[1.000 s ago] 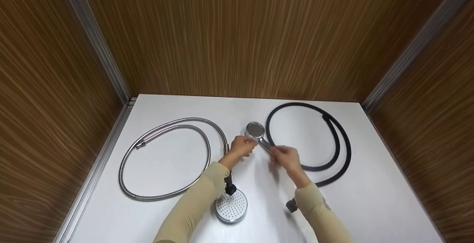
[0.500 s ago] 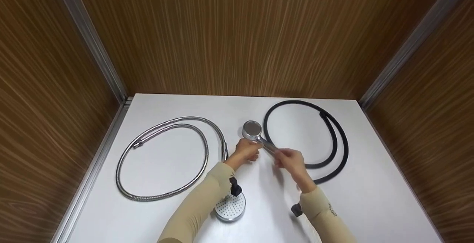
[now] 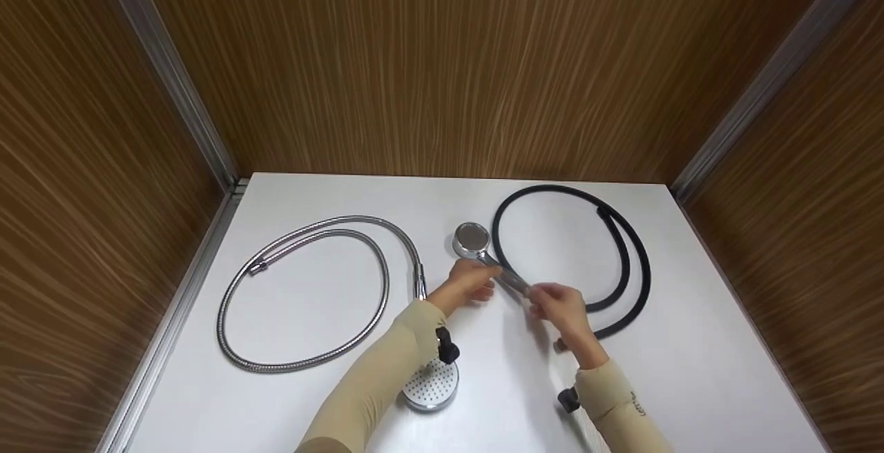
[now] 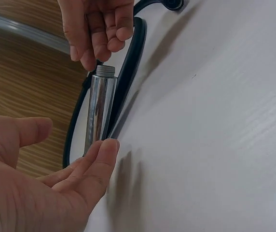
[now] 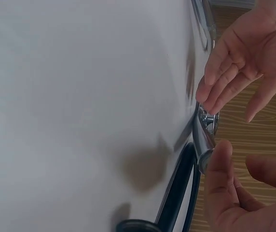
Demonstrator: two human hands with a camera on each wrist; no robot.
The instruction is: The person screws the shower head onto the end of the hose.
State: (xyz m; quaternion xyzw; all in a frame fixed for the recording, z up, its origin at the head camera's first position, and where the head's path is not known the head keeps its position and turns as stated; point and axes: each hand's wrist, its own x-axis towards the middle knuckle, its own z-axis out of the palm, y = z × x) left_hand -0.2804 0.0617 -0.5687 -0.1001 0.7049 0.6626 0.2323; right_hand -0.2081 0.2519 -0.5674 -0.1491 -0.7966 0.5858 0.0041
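A chrome hand shower (image 3: 473, 237) lies on the white table, its handle slanting toward the right front. My left hand (image 3: 473, 282) rests its nearly straight fingertips against the handle (image 4: 99, 111), and the thumb stands apart from it. At the handle's far end, bare screw thread (image 4: 105, 71) shows in the left wrist view. My right hand (image 3: 561, 309) is right at that threaded end, fingers loosely bent; in the right wrist view its thumb is away from the index finger, with nothing pinched between. Behind the right hand runs a black hose (image 3: 646, 266) in a loop.
On the left lies a coiled chrome metal hose (image 3: 224, 315). A second shower head (image 3: 431, 385) with a white perforated face sits at front centre, partly under my left sleeve. One black hose end (image 3: 561, 344) lies near my right wrist. Wood-grain panels (image 3: 442, 66) enclose the white table (image 3: 311, 301).
My right hand has slid along the handle toward me and to the right, off its grip to the threaded end. My left hand has shifted right, from near the head onto the handle.
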